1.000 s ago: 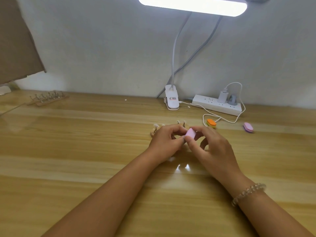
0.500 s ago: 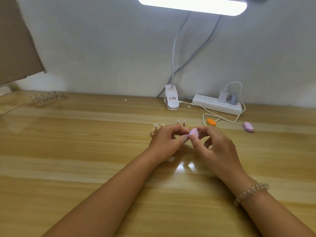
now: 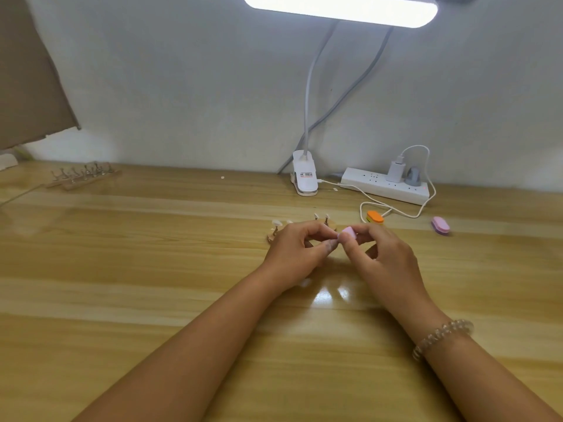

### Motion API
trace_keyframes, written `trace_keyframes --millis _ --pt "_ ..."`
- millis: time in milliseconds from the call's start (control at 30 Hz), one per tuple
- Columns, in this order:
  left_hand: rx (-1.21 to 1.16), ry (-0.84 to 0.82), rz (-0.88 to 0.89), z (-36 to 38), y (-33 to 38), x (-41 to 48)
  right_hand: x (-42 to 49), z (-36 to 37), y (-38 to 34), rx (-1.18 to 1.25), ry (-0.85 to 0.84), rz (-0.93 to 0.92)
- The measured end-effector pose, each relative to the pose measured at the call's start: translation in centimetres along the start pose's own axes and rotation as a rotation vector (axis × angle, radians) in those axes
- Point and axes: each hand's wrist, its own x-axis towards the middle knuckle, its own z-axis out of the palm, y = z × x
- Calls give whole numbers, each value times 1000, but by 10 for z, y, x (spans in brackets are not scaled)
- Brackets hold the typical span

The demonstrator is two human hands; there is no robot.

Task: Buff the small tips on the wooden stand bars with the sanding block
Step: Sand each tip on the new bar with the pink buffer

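Observation:
A small wooden stand bar (image 3: pixel 272 236) with pale tips on wire posts lies at the table's middle, mostly hidden behind my left hand (image 3: pixel 297 254). That hand's fingers are curled around the bar or one of its tips; which of the two is hidden. My right hand (image 3: pixel 379 257) pinches a small pink sanding block (image 3: pixel 348 233) between thumb and fingers, right against my left fingertips. Two white tips (image 3: pixel 321 216) stand up just behind the hands.
A second wooden stand bar (image 3: pixel 80 175) with metal clips lies far left by the wall. An orange block (image 3: pixel 374 216) and a pink block (image 3: pixel 440 225) sit to the right. A clip lamp base (image 3: pixel 305 177), power strip (image 3: pixel 385 185) and white cable are behind.
The pink sanding block has shifted slightly right and up and tilted in my right fingers, which have rubbed across the left fingertips. My left hand has stayed in place.

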Motion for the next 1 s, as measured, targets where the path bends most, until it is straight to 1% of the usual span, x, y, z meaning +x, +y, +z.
trace_keyframes --millis 67,167,200,367,500,533,633,667,800,833,933,1000 --pt "2 -3 4 1 1 0 -1 -2 2 -15 12 3" --pt "0 -4 -15 -1 0 1 -9 1 -6 -42 -19 -125" --pt "-4 -3 -21 -1 -1 1 -9 2 -8 -42 -26 -141" --pt "19 3 12 1 -3 1 0 -3 1 -3 12 14" --pt "9 -4 -11 -1 -4 2 -8 1 -6 -14 -28 -108" --pt "13 -3 -14 -1 -4 2 -7 2 -6 -6 -37 -97" --pt "26 -2 2 0 -4 2 1 0 0 2 -29 33" --pt "22 -4 5 1 -3 2 1 -1 1 -8 -27 46" --pt "1 0 -15 -1 -3 2 -9 1 -8 -48 -13 -95" --pt "-1 2 -17 -1 -3 2 -9 2 -9 -53 -16 -99" --pt "-2 -4 0 0 -1 1 -2 0 -6 -55 -13 -4" --pt "-27 -17 2 1 0 0 -2 -1 -3 -60 -7 -6"
